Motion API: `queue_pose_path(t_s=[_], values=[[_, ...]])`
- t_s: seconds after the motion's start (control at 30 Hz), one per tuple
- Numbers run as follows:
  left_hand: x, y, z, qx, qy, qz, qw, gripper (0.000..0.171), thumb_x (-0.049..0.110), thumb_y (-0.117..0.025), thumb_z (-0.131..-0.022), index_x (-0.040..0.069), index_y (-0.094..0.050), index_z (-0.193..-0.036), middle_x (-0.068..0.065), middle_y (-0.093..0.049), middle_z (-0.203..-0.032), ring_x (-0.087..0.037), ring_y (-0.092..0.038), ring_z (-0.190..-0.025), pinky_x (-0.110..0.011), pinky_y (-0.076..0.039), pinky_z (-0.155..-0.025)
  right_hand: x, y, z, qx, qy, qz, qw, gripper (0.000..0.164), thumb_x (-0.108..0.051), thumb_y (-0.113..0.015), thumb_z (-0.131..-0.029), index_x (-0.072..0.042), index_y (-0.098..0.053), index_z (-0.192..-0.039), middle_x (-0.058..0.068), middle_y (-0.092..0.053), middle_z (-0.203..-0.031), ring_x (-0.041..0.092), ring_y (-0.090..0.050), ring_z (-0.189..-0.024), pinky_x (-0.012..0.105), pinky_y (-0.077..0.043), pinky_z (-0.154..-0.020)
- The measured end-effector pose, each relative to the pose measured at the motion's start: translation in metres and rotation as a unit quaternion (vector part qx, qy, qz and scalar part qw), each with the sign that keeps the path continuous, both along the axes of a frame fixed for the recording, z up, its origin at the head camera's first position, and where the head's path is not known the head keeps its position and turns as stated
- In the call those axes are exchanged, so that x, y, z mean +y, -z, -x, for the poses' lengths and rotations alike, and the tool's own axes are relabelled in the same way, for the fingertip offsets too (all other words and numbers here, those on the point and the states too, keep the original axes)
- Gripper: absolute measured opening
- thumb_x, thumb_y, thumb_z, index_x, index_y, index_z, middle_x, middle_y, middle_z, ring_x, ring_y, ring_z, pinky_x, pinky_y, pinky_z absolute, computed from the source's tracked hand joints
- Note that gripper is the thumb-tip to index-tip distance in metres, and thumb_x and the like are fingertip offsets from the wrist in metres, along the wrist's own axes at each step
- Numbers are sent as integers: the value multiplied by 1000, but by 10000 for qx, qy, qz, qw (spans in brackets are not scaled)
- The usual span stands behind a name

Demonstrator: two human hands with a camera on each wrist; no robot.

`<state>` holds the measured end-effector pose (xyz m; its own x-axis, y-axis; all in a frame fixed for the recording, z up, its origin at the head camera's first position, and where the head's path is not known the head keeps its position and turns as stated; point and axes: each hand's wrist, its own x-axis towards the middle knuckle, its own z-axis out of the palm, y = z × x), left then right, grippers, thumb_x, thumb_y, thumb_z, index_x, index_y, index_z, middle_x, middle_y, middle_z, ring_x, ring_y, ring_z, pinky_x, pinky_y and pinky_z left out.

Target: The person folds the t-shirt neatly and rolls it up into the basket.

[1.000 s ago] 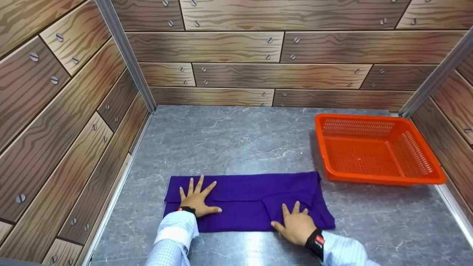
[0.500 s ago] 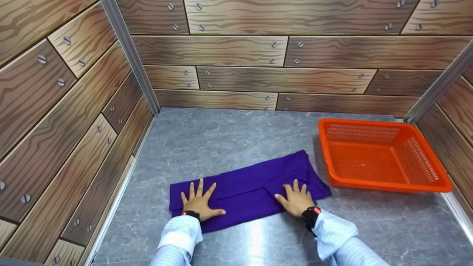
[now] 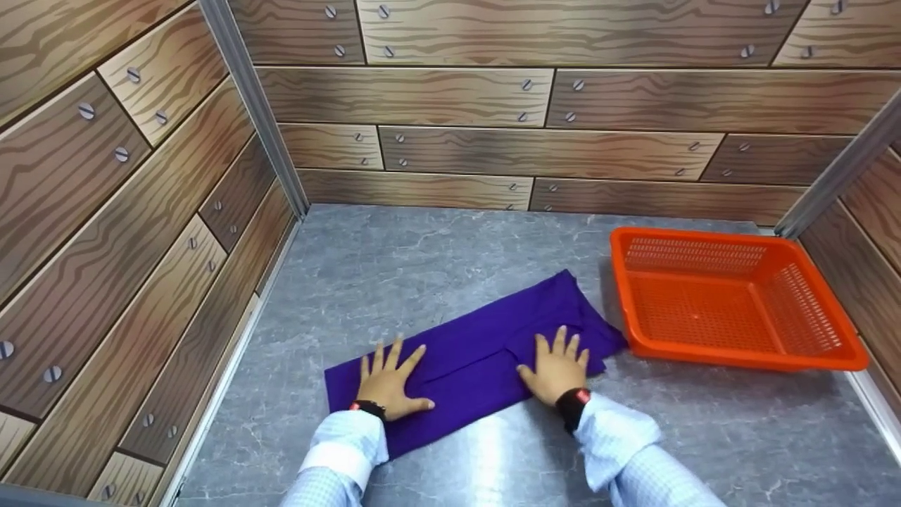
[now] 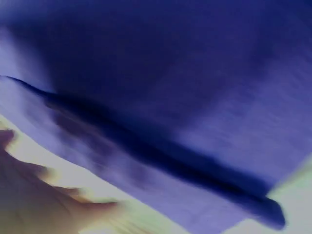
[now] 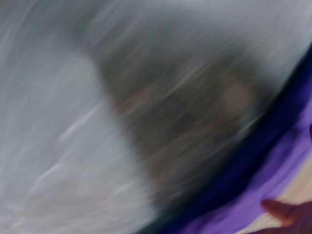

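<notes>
A folded purple cloth lies slantwise on the grey surface, its right end farther from me than its left. Flat on its left part rests my left hand, fingers spread. My right hand presses the right part with straight, spread fingers, close to a loose folded-over flap. In the left wrist view, the cloth fills most of the picture, with fingers blurred at the lower left. The right wrist view is smeared by motion and shows a strip of cloth and a fingertip.
An orange plastic basket with slotted walls stands to the right, very near the cloth's right corner. Wood-patterned walls enclose the grey marbled surface at the back and both sides.
The cloth has turned, its right end swinging away from me and slightly left under my right hand. My left hand has stayed on its left end with little movement.
</notes>
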<state>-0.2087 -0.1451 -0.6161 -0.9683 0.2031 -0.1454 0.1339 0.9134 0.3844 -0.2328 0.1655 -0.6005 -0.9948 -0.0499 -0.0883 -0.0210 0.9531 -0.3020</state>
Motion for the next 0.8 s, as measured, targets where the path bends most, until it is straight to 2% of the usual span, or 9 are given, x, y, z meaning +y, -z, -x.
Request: queue_pose_path(t_s=[0.1,0.2,0.3,0.43,0.6,0.8], values=[[-9,3,4,-58,494,-233,9985,102,64,-76,-69,32,-29,-155,-7,-12,-166,-47,-3,-150,-73,-6,-114,-21,-1,-15,82,-141,-203,9997,83,-51,-64,-87,-1,-38,-148,41,-24,-151,61,-24,-138,72,-19,-111],[-15,3,5,-332,581,-279,9974,103,65,-76,-69,32,-30,-154,-4,-12,-166,-44,-2,-151,-73,-4,-114,-37,0,-26,-78,-218,-283,9993,88,-56,-62,-87,1,-36,-149,42,-28,-149,60,-29,-136,71,-24,-110],[-14,2,5,-515,504,-153,9973,103,67,-74,-69,32,-30,-154,-3,-12,-166,-42,-2,-152,-72,-2,-115,-44,4,-25,-219,-42,-266,9994,89,-60,-58,-89,3,-36,-149,43,-28,-148,60,-29,-137,70,-26,-109],[-6,-2,2,-538,345,19,9980,101,68,-73,-70,32,-30,-154,-4,-12,-166,-43,-3,-152,-71,-4,-115,-44,8,-15,-256,153,-202,9994,89,-58,-58,-90,4,-35,-149,42,-24,-150,60,-24,-139,70,-24,-110],[7,-6,-6,-528,106,101,9985,99,66,-72,-72,28,-31,-155,-6,-14,-166,-45,-5,-151,-72,-7,-114,-37,13,-6,-274,68,-89,9996,88,-53,-65,-88,1,-33,-150,39,-20,-154,58,-19,-142,69,-19,-113],[25,-9,-13,-478,-156,102,9987,98,65,-71,-75,25,-31,-155,-11,-15,-165,-50,-8,-149,-77,-11,-110,-23,16,9,-326,-161,170,9992,88,-49,-66,-86,0,-32,-151,36,-17,-156,56,-13,-145,68,-13,-116]])
